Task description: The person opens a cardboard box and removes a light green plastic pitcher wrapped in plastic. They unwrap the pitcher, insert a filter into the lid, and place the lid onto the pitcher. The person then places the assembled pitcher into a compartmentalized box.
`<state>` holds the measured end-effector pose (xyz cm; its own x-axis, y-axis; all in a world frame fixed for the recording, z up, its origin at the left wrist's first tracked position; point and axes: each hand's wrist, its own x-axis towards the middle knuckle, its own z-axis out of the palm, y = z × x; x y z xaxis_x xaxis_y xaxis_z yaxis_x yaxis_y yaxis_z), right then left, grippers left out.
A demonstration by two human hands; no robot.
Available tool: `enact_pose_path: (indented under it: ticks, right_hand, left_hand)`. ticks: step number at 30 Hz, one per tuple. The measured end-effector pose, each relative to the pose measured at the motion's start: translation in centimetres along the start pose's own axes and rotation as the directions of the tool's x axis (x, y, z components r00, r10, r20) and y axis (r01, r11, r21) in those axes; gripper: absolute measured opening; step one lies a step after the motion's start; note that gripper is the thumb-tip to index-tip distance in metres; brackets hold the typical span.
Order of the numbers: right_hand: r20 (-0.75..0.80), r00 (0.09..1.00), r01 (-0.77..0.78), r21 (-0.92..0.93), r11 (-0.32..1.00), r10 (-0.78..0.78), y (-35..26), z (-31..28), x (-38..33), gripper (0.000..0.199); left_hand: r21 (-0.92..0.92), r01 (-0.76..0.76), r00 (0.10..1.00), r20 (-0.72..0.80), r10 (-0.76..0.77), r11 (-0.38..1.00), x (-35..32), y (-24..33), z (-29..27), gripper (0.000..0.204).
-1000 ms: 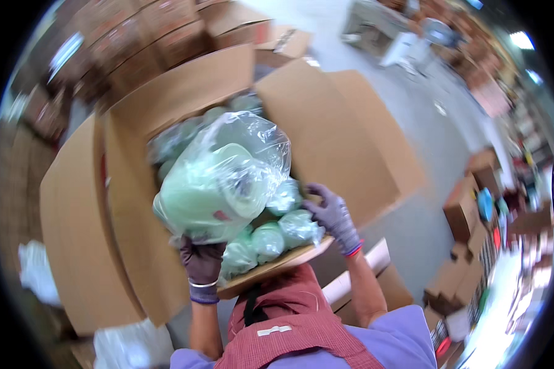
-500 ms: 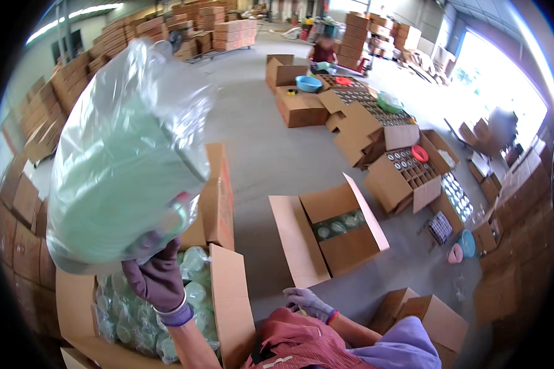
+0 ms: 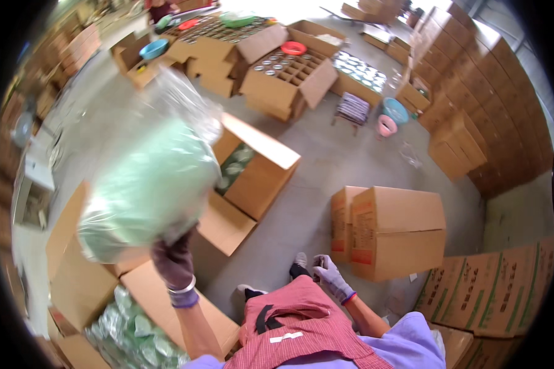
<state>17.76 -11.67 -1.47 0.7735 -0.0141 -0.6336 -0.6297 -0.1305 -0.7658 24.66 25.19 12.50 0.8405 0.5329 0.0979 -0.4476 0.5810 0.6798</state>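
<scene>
Standing open at half past seven, a big box (image 3: 148, 285) is full of green things (image 3: 138, 327) in clear wrap, and two brown boxes (image 3: 406, 246) sit at four. At nine o'clock a green bundle (image 3: 157, 181) in a clear bag is up high, with the left hand (image 3: 174, 261) clamped on its low end. At five, the right hand (image 3: 333, 278) has bent fingers; I cannot tell if the tips touch.
</scene>
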Motion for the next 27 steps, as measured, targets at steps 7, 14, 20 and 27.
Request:
enact_pose_path:
  ticks: [7, 14, 20, 27]
  right_hand:
    - [-0.217, 0.974, 0.154, 0.423, 0.893, -0.065, -1.4, -14.7, 4.7, 0.037]
    - [-0.576, 0.767, 0.020, 0.462, 0.887, 0.283, 6.6, -31.2, 20.8, 0.015]
    - [-0.508, 0.771, 0.053, 0.653, 0.756, 0.385, 4.7, -38.9, 28.7, 0.020]
    - [-0.355, 0.783, -0.202, 0.631, 0.749, 0.511, -0.1, -44.3, 39.6, 0.020]
  left_hand:
    - [0.211, 0.564, 0.825, -0.172, -0.538, 0.798, -10.0, -16.2, 6.4, 0.039]
    - [0.239, 0.773, 0.629, -0.168, -0.759, 0.588, -5.2, -27.2, 15.0, 0.033]
    - [0.433, 0.705, 0.658, -0.103, -0.746, 0.562, 3.4, -38.2, 18.4, 0.034]
    - [0.311, 0.762, 0.631, -0.165, -0.758, 0.567, 16.7, -52.9, 30.9, 0.033]
